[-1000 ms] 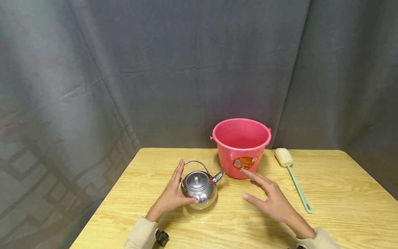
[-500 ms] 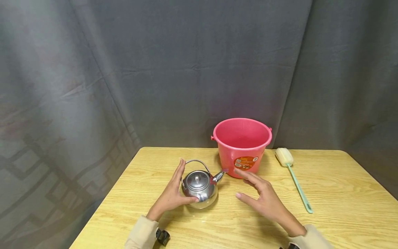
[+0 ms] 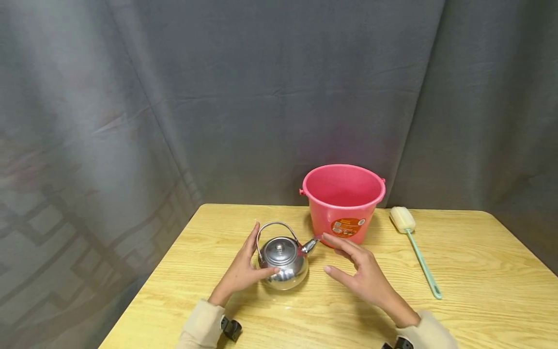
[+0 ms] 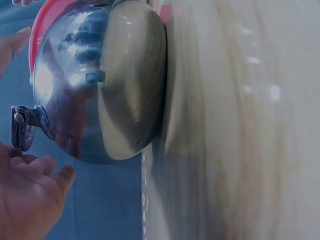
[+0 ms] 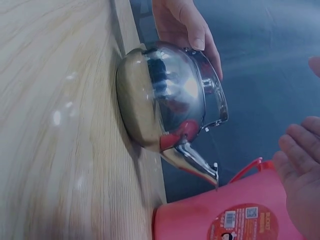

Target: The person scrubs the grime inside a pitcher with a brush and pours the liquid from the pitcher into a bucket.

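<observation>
A: First entry, far left?
B: Cream sleeve (image 3: pixel 202 320), black device (image 3: pixel 231 330) at its cuff; then the left hand (image 3: pixel 241 274), thumb and fingers spread wide in a C around the near left side of the kettle (image 3: pixel 289 275). Grips nothing; whether the skin touches metal, I cannot tell.
A: The kettle itself?
B: One, polished metal, upright on the wood-grain table (image 3: pixel 479 257), left of the bucket (image 3: pixel 322 213) and nearer the person. Lid (image 3: pixel 281 251) on, with round knob; hoop handle (image 3: pixel 277 223) raised; spout (image 3: pixel 310 246) angled rightward, towards the bucket.
A: Next?
B: The bucket: one, pink, upright near the far edge. Pegs at the rim, orange-red label (image 3: pixel 348 226) facing forward.
A: And in front of it?
B: Right hand (image 3: pixel 359 274), thumb and fingers well apart, holding nothing; apart from the kettle, fingertips near the spout tip. Second cream sleeve (image 3: pixel 426 332) behind it.
A: Last item?
B: One brush, cream sponge head (image 3: pixel 403 219), pale green handle (image 3: pixel 423 263), lying right of the bucket, handle end towards the person.
A: Backing?
B: Grey curtain (image 3: pixel 279 97), full width.
</observation>
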`<control>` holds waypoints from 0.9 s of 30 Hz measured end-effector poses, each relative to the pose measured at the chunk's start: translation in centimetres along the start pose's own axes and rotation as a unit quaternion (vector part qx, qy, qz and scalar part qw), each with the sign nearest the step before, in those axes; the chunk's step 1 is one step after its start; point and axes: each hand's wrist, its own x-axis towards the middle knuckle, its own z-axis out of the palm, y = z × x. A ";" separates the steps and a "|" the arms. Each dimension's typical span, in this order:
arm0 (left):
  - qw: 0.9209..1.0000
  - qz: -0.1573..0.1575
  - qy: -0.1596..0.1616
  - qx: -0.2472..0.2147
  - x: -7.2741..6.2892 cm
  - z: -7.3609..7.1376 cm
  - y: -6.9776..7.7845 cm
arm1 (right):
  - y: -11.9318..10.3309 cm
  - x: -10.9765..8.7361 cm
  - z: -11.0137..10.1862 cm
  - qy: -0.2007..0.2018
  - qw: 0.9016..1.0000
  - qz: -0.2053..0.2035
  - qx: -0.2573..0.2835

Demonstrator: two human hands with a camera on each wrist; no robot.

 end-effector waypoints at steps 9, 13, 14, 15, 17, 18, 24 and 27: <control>0.998 -0.030 -0.005 -0.047 0.0 0.3 0.4 | 0.0 0.6 1.1 -0.004 1.000 0.004 0.030; 0.997 -0.046 -0.012 -0.063 -0.1 0.3 -0.3 | 0.0 0.9 1.6 -0.010 0.999 0.006 0.039; 0.996 -0.047 -0.014 -0.069 -0.1 0.3 -0.5 | 0.0 1.0 1.8 -0.011 0.999 0.005 0.041; 0.996 -0.047 -0.015 -0.072 -0.1 0.3 -0.6 | 0.0 1.1 1.9 -0.013 0.999 0.003 0.043; 0.996 -0.044 -0.018 -0.077 -0.1 0.3 -0.8 | -0.1 1.2 2.1 -0.014 0.999 -0.003 0.048; 0.996 -0.045 -0.021 -0.079 -0.1 0.3 -0.8 | -0.1 1.3 2.2 -0.014 0.999 -0.004 0.049; 0.994 -0.052 -0.043 -0.091 -0.1 0.4 -1.1 | -0.1 1.6 2.7 -0.014 0.999 -0.012 0.049; 0.993 -0.053 -0.050 -0.092 -0.2 0.5 -1.1 | 0.1 1.8 2.9 -0.014 0.999 -0.009 0.048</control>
